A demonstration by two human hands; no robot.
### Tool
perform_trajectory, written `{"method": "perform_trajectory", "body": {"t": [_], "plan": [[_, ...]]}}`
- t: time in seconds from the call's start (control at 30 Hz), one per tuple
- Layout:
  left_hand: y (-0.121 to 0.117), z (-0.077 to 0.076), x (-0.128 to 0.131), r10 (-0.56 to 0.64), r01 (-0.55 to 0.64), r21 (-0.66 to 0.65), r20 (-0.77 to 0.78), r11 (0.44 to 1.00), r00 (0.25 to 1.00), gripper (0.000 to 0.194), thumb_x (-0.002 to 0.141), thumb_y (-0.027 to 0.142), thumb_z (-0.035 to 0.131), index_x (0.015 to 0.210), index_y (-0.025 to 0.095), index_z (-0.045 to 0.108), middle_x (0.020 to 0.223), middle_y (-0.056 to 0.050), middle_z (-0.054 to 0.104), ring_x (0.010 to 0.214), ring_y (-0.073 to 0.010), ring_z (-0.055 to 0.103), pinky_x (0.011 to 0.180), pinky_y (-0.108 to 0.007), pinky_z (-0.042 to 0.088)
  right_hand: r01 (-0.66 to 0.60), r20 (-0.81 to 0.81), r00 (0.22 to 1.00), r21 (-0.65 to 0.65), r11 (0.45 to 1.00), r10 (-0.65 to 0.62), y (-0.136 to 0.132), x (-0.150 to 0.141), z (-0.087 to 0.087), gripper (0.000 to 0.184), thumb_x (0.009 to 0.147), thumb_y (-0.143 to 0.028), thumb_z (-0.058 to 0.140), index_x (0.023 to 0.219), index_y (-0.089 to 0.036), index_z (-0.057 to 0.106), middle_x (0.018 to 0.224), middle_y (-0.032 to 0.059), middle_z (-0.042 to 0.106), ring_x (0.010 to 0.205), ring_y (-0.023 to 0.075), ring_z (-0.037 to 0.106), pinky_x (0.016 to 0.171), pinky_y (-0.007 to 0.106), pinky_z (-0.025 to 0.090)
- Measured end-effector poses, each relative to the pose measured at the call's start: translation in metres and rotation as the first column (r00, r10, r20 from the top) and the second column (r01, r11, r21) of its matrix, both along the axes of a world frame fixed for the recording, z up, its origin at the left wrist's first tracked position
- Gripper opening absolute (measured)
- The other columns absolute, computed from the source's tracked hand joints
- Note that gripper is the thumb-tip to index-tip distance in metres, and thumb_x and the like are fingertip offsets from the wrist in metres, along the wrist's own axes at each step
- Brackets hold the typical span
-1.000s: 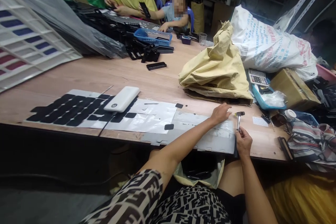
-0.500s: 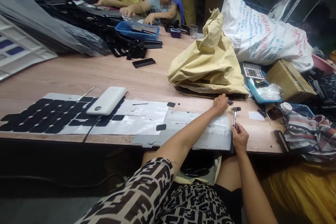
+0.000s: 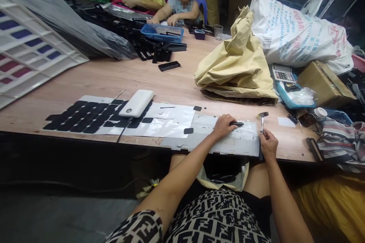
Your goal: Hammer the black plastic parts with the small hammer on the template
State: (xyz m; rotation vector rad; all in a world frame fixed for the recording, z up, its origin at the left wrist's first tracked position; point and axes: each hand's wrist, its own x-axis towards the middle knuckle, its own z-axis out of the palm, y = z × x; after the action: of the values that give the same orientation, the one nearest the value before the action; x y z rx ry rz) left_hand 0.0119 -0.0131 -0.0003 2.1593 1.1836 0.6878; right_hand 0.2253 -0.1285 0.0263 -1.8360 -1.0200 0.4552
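Observation:
My left hand is closed around a small, slim black piece whose end sticks out to the right; its exact kind is too small to tell. The hand is over a pale flat sheet at the table's near edge. To the right, my right hand grips a small hammer by its metal handle, head up, at the sheet's right end. Beyond both hands stands a yellow sack with a dark opening along its bottom edge. An open bag with dark pieces in it rests between my legs.
Left on the table, a white power bank lies on a sheet of black stickers. A black phone-like piece and a blue basket are farther back. A calculator and a carton stand right. Two people sit opposite.
My left hand has come back from the yellow sack's lower edge to the pale sheet, bringing the black piece. My right hand still holds the hammer upright. The view has shifted left.

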Motion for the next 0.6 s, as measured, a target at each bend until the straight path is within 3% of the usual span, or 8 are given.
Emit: {"method": "perform_trajectory", "body": {"t": [0.27,0.4,0.6], "plan": [[0.006,0.004,0.002,0.009,-0.007,-0.049,0.038,0.999,0.999,0.019,0.076,0.031,0.075,0.093,0.023,0.074,0.095,-0.002,0.07,0.095,-0.0213,0.058,0.09,-0.036,0.043,-0.231,0.281,0.933,-0.012,0.973,0.225,-0.017,-0.017,0.014,0.037,0.081,-0.036,0.059,0.109,-0.016,0.074,0.075,0.002,0.06,0.065,0.0146,0.051,0.066,0.027,0.047],[0.005,0.003,0.002,0.02,-0.016,-0.063,0.05,0.998,0.999,0.018,0.075,0.032,0.076,0.091,0.023,0.075,0.094,-0.001,0.071,0.095,-0.0209,0.058,0.09,-0.036,0.043,-0.327,0.328,0.89,-0.02,0.945,0.315,-0.025,-0.03,0.02,0.035,0.084,-0.034,0.058,0.111,-0.018,0.073,0.076,0.0027,0.061,0.067,0.0157,0.053,0.067,0.028,0.048],[0.006,0.005,0.002,0.026,-0.022,-0.073,0.051,0.997,0.998,0.017,0.075,0.032,0.075,0.091,0.024,0.076,0.095,-0.001,0.071,0.095,-0.0206,0.058,0.092,-0.036,0.043,-0.363,0.349,0.866,-0.055,0.93,0.358,-0.028,-0.039,0.02,0.032,0.084,-0.032,0.057,0.107,-0.018,0.073,0.073,0.0021,0.06,0.065,0.0159,0.053,0.066,0.028,0.047]]}}
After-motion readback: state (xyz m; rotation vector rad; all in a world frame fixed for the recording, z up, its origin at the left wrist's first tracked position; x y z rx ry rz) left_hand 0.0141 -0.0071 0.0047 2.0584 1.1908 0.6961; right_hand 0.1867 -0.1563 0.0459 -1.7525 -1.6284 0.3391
